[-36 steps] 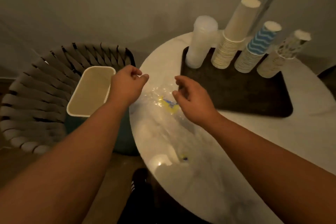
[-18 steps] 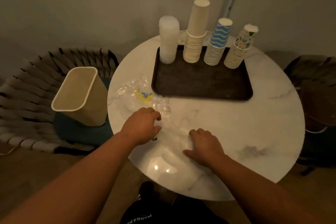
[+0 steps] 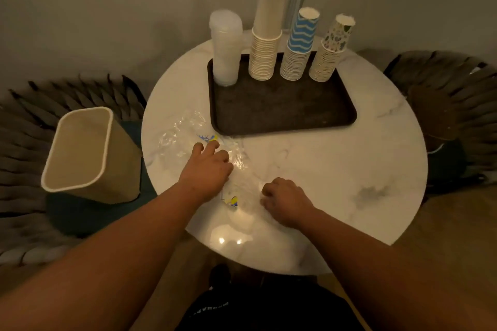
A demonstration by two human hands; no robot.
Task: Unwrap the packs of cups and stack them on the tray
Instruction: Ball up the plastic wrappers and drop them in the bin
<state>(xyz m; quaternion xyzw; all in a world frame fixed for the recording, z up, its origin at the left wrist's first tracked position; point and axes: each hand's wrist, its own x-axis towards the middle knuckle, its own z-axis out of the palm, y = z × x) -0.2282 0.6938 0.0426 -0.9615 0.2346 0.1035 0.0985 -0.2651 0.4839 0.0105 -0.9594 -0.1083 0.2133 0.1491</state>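
Note:
A dark brown tray point(image 3: 282, 113) lies at the back of the round table. Along its far edge stand a stack of clear plastic cups point(image 3: 224, 48), a beige paper cup stack point(image 3: 266, 35), a blue wave-patterned stack point(image 3: 300, 45) and a floral stack point(image 3: 332, 48). Crumpled clear plastic wrap point(image 3: 180, 131) with a yellow-blue label is spread on the table left of and in front of the tray. My left hand point(image 3: 207, 169) claws at the wrap with bent fingers near the label. My right hand point(image 3: 285, 201) is curled in a fist on the wrap's near end.
The white marble table point(image 3: 336, 169) has bare surface to the right of my hands. A beige wastebasket point(image 3: 80, 148) sits on a woven chair at the left, by the table's edge. Another woven chair point(image 3: 443, 105) stands at the right.
The view pulled back from the table. My left hand reached forward over the wrap toward the label; my right hand stayed curled on the near end.

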